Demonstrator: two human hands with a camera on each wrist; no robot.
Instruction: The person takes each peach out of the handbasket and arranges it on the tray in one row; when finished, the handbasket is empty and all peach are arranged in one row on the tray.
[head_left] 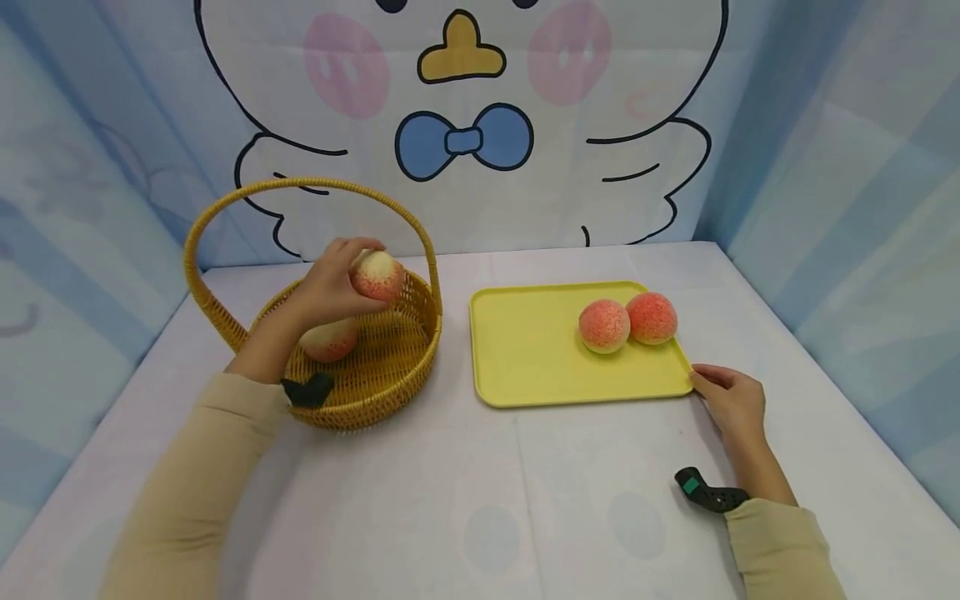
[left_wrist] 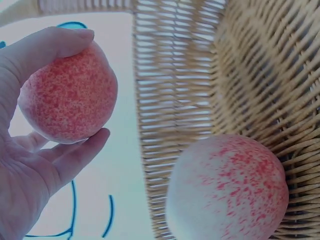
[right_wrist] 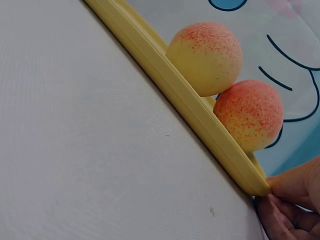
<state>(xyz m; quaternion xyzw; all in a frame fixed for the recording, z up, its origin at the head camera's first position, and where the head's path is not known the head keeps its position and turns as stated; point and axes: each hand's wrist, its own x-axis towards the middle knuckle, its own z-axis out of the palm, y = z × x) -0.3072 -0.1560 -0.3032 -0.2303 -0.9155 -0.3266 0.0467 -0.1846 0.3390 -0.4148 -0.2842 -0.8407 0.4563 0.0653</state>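
My left hand [head_left: 333,283] holds a peach [head_left: 377,276] between thumb and fingers, above the wicker basket [head_left: 390,398] and under its arched handle. Another peach [head_left: 330,340] lies inside the basket, partly hidden by my left wrist; the left wrist view shows this peach [left_wrist: 227,187] against the woven wall. With thumb and fingers, my right hand [head_left: 731,402] pinches the near right corner of the yellow tray [head_left: 525,342]. Two peaches, a left one [head_left: 603,326] and a right one [head_left: 652,317], sit side by side on the tray's right part.
A white cloth covers the table [head_left: 420,500]. Behind it hangs a curtain [head_left: 465,208] printed with a cartoon bird and a blue bow tie. Blue and white curtains [head_left: 862,167] flank both sides. A black wrist device [head_left: 708,492] is on my right wrist.
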